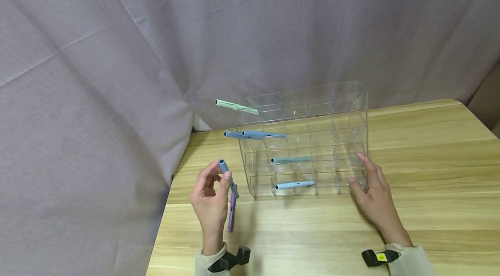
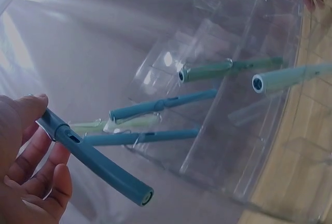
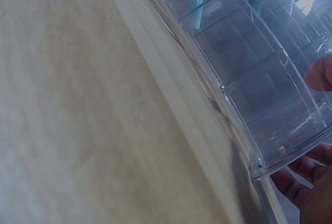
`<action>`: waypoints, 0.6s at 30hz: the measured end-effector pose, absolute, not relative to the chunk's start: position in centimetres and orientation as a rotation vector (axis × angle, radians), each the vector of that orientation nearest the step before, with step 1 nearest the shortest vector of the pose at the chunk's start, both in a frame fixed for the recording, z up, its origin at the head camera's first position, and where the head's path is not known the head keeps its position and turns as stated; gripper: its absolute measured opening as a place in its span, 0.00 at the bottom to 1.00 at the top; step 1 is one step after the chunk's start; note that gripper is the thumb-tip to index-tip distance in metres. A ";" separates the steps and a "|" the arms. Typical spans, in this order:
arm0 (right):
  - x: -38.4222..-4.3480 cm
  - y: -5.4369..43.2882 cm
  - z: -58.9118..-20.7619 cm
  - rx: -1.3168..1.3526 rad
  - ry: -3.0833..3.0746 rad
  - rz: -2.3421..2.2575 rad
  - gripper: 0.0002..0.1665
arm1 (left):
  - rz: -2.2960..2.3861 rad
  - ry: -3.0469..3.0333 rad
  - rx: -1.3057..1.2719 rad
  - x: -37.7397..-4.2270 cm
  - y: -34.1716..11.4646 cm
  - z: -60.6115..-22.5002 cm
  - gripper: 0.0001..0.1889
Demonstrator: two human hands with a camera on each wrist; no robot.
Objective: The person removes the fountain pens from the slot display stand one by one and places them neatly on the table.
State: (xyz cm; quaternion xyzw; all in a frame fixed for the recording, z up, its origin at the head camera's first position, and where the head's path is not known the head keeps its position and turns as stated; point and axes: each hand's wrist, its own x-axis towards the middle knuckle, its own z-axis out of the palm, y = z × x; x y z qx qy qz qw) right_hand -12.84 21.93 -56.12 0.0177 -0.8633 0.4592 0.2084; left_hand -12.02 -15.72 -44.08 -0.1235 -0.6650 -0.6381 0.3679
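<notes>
My left hand point(image 1: 212, 206) holds a blue-grey pen point(image 2: 106, 164) between thumb and fingers, left of a clear tiered pen rack point(image 1: 325, 180). The pen tilts, one end raised toward the rack. At the rack's lower right corner, my right hand point(image 1: 376, 195) grips the side panel, thumb and fingers on either side of it. Pens lie across the tiers: a pale green pen point(image 1: 236, 106) on top, two blue pens point(image 1: 265, 134) below, then a green pen point(image 1: 291, 160) and a light blue pen point(image 1: 294, 185) at the bottom.
A purple pen point(image 1: 231, 213) lies on the wooden table point(image 1: 312, 241) just beyond my left hand, near the rack's front left corner. Grey curtain point(image 1: 273, 28) hangs behind the table and down its left side. Upper pens stick out past the rack's left side.
</notes>
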 end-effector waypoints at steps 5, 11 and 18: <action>-12.8 21.9 -56.1 0.036 -2.414 1.285 0.47 | -1.615 -1.720 -0.303 -12.0 -16.5 -44.4 0.17; -12.9 22.0 -56.3 0.040 -2.414 1.287 0.47 | -1.596 -1.747 -0.251 -11.8 -17.3 -44.8 0.17; -12.9 22.0 -56.3 0.044 -2.418 1.284 0.47 | -1.598 -1.764 -0.201 -11.5 -18.2 -45.6 0.17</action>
